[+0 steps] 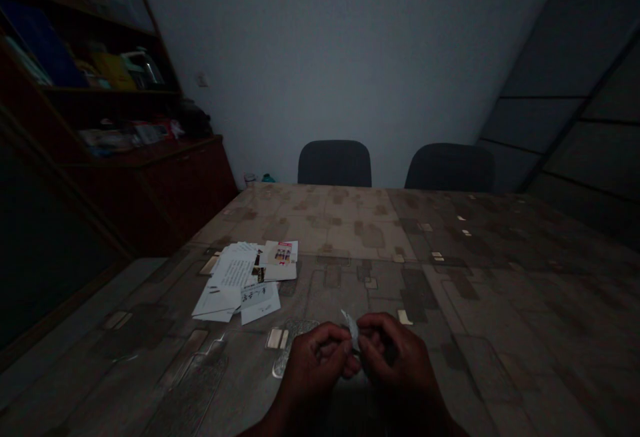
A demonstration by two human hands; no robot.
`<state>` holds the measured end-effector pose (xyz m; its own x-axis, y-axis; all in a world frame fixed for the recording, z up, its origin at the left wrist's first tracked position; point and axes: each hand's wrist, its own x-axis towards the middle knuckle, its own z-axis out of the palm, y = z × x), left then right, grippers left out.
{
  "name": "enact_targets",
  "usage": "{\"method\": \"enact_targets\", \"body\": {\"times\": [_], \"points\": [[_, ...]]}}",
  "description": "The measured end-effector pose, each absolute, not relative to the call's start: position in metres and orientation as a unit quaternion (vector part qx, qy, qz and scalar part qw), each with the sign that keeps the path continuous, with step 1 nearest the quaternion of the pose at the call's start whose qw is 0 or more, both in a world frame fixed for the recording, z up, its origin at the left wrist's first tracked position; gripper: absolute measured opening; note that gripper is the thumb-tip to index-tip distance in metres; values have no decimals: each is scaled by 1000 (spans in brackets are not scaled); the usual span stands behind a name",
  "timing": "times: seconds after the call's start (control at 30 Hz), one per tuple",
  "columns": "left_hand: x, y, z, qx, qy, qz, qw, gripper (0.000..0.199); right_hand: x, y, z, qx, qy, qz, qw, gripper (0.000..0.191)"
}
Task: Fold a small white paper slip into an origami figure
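Near the table's front edge, my left hand (323,360) and my right hand (393,350) are close together, fingers curled. Between their fingertips is a small whitish piece of paper (351,327), pinched from both sides, its upper tip poking up above the fingers. Its lower part is hidden by my fingers. To the left of my hands, a loose pile of white printed papers and cards (233,273) lies on the table, one card (284,253) showing a red-edged picture.
The patterned table (340,223) stretches away towards two dark chairs (335,162) (450,167) by the wall. At the left stands a dark red cabinet (185,187) with shelves holding boxes and a kettle (150,67). The room is dim.
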<state>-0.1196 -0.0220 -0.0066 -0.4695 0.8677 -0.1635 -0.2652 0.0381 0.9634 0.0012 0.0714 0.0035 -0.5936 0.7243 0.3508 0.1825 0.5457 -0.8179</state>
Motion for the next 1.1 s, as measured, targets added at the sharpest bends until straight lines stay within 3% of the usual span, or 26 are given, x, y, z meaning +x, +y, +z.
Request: {"method": "enact_targets", "body": {"times": [0.3,0.7,1.1], "points": [[-118,-20,-5,256,581,642,430,26,1,72,3,-307,-774,443,333,18],[-121,-21,-2,280,619,622,390,23,6,78,1,-218,-857,303,356,21],[-128,-15,5,251,617,629,401,25,1,72,7,-302,-751,500,309,19]]}}
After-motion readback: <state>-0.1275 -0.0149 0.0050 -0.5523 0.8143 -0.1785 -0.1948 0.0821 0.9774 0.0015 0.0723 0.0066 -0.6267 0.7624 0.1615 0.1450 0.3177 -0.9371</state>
